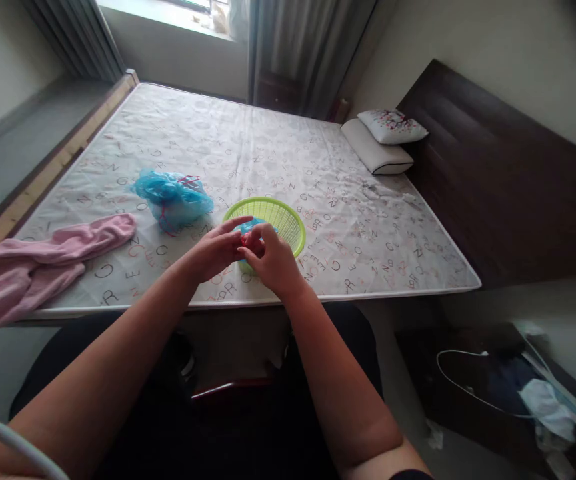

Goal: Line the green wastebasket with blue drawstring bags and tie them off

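Note:
My left hand (218,250) and my right hand (272,259) meet over the near side of a lime-green plastic mesh basket (292,230). Between their fingertips is a small red thing (245,240), too covered to name. The left forefinger stretches out while the other left fingers close in around it; my right thumb and fingers pinch it. Blue plastic (255,224), partly hidden by the fingers, shows inside the basket. To the left lies a crumpled blue plastic bag (181,203) with red strings and contents I cannot make out.
The basket stands on a letter-printed mattress (268,160). A pink cloth (63,250) hangs over its near left corner. Two pillows (375,147) lie by the dark headboard (498,167). At the lower right, a white cable (468,390) lies on a dark bedside surface.

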Available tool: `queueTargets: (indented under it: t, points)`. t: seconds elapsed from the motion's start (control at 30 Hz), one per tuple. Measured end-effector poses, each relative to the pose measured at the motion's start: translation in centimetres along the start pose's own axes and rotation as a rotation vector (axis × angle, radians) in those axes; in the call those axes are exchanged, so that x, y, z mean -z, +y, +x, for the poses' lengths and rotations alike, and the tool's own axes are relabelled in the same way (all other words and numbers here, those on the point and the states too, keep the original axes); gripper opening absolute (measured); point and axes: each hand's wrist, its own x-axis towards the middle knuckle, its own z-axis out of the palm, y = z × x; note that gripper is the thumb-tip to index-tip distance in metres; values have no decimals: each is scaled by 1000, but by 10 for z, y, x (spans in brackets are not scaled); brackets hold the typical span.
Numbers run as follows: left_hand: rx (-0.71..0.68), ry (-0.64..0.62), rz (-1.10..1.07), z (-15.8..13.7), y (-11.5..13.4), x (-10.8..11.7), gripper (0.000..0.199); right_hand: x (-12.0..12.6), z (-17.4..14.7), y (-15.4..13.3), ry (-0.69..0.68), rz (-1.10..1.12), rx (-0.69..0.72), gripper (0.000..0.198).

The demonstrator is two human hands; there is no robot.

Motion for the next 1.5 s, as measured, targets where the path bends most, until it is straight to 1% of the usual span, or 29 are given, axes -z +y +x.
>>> queueTargets:
  t: [0.1, 0.17, 0.2, 0.27, 0.37, 0.43, 0.53, 0.6, 0.63, 0.7, 0.73, 0.8, 0.87, 0.9, 0.97, 1.07, 1.17, 1.23, 1.3, 1.37, 1.43, 1.5]
  points:
    - [-16, 16, 37, -1, 4, -2, 62, 3, 1, -3, 106, -155, 143, 13]
    - [-43, 13, 39, -3, 8, -4, 58, 8, 2, -4, 178, -206, 226, 14]
    - [-59, 6, 36, -4, 11, -6, 56, 11, 4, -4, 191, -217, 252, 20]
    - [-83, -8, 50, -6, 19, -11, 51, 14, 6, -2, 174, -203, 286, 37]
    - [-113, -9, 149, -10, 30, -23, 50, 9, 10, 2, 130, -105, 341, 62]
    - [-152, 18, 230, -12, 37, -31, 46, 0, 11, 3, 123, -52, 343, 74]
    - [-234, 80, 314, -15, 44, -41, 33, -16, 11, 3, 151, -38, 267, 88]
    - [-271, 88, 360, -17, 47, -48, 25, -24, 10, 2, 147, -36, 213, 94]
    - [-272, 72, 389, -19, 49, -50, 22, -27, 9, 2, 134, -36, 190, 95]
    - [-244, 19, 454, -21, 53, -55, 15, -31, 8, -1, 111, -58, 135, 89]
    - [-225, -7, 483, -22, 55, -57, 12, -33, 7, -3, 110, -82, 106, 80]
    - [-208, -31, 508, -23, 59, -59, 9, -35, 7, -9, 113, -141, 67, 53]
    - [-239, -23, 463, -24, 65, -61, 7, -37, 7, -12, 87, -192, 77, 26]
    - [-270, -15, 413, -25, 68, -62, 7, -37, 8, -11, 67, -212, 88, 16]
    - [-352, 0, 291, -29, 77, -64, 9, -38, 11, -3, 33, -252, 82, 5]
    - [-459, 35, 168, -36, 88, -68, 15, -37, 15, 23, 12, -307, -28, 10]
    - [-484, 62, 142, -39, 92, -70, 16, -29, 17, 45, -24, -323, -138, 16]
    - [-482, 76, 136, -37, 90, -69, 14, -20, 18, 47, -31, -317, -154, 19]
    - [-480, 99, 138, -33, 86, -67, 12, -11, 18, 37, 4, -294, -91, 35]
    - [-466, 108, 153, -28, 81, -66, 10, -6, 16, 18, 62, -258, 24, 52]
    - [-440, 100, 183, -27, 74, -69, 9, -7, 13, -2, 104, -193, 134, 56]
    - [-433, 96, 231, -29, 69, -79, 8, -15, 9, -17, 130, -84, 181, 54]
